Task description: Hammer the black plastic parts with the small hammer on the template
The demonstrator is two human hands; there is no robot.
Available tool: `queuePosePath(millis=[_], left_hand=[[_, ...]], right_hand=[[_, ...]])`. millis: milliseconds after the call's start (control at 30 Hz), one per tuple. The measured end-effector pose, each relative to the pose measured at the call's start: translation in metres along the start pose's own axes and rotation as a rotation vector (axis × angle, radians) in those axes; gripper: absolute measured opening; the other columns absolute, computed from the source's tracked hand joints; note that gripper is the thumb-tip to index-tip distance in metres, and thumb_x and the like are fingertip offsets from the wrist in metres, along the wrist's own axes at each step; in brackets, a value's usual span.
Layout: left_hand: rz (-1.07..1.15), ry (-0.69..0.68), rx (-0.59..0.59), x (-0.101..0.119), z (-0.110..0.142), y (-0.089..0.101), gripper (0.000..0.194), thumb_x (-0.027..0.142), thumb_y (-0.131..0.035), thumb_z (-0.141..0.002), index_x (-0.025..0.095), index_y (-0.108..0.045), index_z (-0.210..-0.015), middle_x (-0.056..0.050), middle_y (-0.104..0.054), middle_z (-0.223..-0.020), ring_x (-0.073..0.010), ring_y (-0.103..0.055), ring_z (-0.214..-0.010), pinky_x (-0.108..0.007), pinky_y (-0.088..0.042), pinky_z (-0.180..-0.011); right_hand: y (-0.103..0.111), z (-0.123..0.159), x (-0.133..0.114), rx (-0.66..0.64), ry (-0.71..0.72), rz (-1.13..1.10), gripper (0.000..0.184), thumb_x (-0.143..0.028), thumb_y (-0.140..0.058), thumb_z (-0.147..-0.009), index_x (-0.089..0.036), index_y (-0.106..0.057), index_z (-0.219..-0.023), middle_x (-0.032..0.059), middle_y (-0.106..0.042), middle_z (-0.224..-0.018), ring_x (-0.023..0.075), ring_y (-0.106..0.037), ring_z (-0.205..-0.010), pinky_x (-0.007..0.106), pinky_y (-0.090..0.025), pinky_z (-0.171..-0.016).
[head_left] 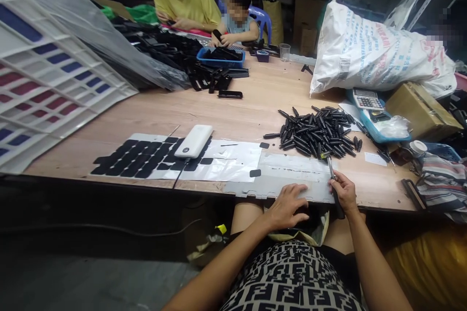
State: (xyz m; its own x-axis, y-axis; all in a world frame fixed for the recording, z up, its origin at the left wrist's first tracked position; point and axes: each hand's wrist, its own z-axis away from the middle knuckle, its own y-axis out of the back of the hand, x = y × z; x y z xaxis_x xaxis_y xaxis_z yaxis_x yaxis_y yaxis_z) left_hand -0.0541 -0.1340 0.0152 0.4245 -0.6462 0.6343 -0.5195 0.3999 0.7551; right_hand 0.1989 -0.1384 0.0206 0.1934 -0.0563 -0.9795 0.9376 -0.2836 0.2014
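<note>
My right hand point(343, 192) is closed around the black handle of a small hammer point(331, 170). Its metal shaft points away from me, and the head with a yellowish end is at the near edge of a pile of black, pen-shaped parts point(310, 129). At the table's front edge, my left hand point(288, 207) is open, fingers spread over a grey sheet point(268, 187), with nothing seen in it. Left of it, a white sheet point(237, 155) carries rows of black rounded pads point(127, 158). A white power bank point(194, 141) with a cable lies on top.
Two people sit across the table point(255, 107) by a heap of black parts point(156, 48) and a blue basket point(221, 60). A white sack point(368, 53), calculator point(368, 99) and cardboard box point(419, 112) stand right. A white plastic crate point(54, 73) leans at left.
</note>
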Motion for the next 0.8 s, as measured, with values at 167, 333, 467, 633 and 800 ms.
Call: queuePosePath(millis=[167, 333, 467, 633, 800], left_hand=[[0.050, 0.140, 0.254, -0.025, -0.036, 0.020, 0.025, 0.038, -0.067, -0.085, 0.027, -0.069, -0.108, -0.007, -0.061, -0.124, -0.0250, -0.051, -0.118, -0.042, -0.041, -0.102], [0.122, 0.455, 0.615, -0.093, -0.111, 0.071, 0.025, 0.034, -0.054, -0.093, 0.022, -0.068, -0.110, -0.008, -0.064, -0.113, -0.0232, -0.056, -0.108, -0.039, -0.046, -0.095], [0.156, 0.711, 0.770, -0.150, -0.174, 0.111, 0.029, 0.029, -0.047, -0.094, 0.022, -0.067, -0.113, -0.009, -0.061, -0.117, -0.0218, -0.057, -0.106, -0.035, -0.045, -0.094], [-0.100, 0.612, 0.561, -0.196, -0.229, 0.135, 0.031, 0.019, -0.051, -0.087, 0.030, -0.067, -0.111, -0.007, -0.058, -0.125, -0.0281, -0.047, -0.117, -0.042, -0.038, -0.097], [-0.278, 0.400, 0.292, -0.230, -0.250, 0.138, 0.031, 0.015, -0.058, -0.079, 0.029, -0.070, -0.104, -0.007, -0.063, -0.123, -0.0298, -0.041, -0.119, -0.044, -0.029, -0.100]], right_hand=[[-0.001, 0.001, 0.001, 0.003, 0.010, 0.025, 0.051, -0.039, -0.068, -0.076, -0.013, -0.065, -0.119, -0.0010, -0.060, -0.072, 0.0106, -0.054, -0.053, 0.026, -0.047, -0.051], [-0.001, 0.001, 0.001, 0.016, 0.011, 0.032, 0.050, -0.039, -0.069, -0.076, -0.014, -0.066, -0.119, -0.0022, -0.056, -0.072, 0.0103, -0.053, -0.052, 0.026, -0.047, -0.053], [-0.002, 0.002, 0.001, 0.002, 0.008, 0.053, 0.050, -0.042, -0.068, -0.079, -0.015, -0.067, -0.120, -0.0014, -0.056, -0.072, 0.0118, -0.054, -0.053, 0.027, -0.048, -0.052], [-0.002, 0.003, 0.005, 0.026, -0.005, 0.017, 0.052, -0.045, -0.070, -0.077, -0.016, -0.068, -0.121, 0.0001, -0.058, -0.073, 0.0126, -0.054, -0.051, 0.028, -0.049, -0.049], [-0.002, 0.005, 0.006, 0.032, -0.034, 0.011, 0.050, -0.043, -0.070, -0.079, -0.018, -0.068, -0.122, 0.0016, -0.060, -0.075, 0.0125, -0.055, -0.051, 0.027, -0.049, -0.048]])
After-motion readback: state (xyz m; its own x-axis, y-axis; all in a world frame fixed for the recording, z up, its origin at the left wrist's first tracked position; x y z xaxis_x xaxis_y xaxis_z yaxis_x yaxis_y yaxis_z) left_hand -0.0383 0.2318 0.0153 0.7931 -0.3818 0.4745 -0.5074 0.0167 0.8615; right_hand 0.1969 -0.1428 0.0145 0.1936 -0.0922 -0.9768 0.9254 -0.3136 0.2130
